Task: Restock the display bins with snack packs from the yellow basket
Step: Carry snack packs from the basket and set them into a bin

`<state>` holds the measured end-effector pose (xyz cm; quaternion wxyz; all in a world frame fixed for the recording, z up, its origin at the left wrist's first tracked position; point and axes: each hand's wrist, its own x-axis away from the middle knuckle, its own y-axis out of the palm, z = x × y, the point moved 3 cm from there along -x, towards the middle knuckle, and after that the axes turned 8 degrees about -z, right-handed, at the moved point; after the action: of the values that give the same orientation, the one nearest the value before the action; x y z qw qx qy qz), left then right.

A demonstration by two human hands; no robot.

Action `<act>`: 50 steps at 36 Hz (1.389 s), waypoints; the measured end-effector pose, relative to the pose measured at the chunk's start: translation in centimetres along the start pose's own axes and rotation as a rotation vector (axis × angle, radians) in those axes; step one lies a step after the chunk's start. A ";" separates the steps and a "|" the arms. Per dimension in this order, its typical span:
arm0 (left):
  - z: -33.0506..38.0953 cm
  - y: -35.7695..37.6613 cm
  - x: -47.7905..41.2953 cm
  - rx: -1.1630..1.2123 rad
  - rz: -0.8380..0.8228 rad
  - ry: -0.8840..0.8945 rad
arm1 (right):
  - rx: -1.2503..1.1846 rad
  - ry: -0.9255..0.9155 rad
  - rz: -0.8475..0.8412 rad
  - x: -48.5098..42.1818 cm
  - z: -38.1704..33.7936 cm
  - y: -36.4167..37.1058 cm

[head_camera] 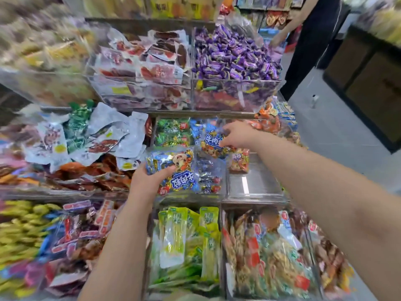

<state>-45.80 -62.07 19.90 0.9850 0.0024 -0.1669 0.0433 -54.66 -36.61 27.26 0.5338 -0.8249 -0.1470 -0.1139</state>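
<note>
Clear bin (256, 185): transparent, smooth, glossy plastic. Snack pack (180, 166), just left of the clear bin: shiny crinkled film. Purple candies (234, 53), above it: glossy wrappers

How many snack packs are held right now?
2. Near blue pack in the left hand; far blue pack pinched by the right hand. A hand could hide another.

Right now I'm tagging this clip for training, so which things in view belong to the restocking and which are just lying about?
In the job:
left hand gripping a blue snack pack
right hand pinching a second blue pack
clear bin beneath them

Just lying about:
purple candies
green-yellow pouches
person in the far aisle
</note>
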 end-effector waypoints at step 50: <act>2.7 -0.5 -5.9 0.181 -0.173 -0.126 | 0.592 0.052 -0.111 -10.3 0.2 10.8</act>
<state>-52.21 -63.10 20.52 0.9684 0.1085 -0.2231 -0.0273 -60.33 -41.89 14.43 0.7476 -0.6210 -0.2047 -0.1163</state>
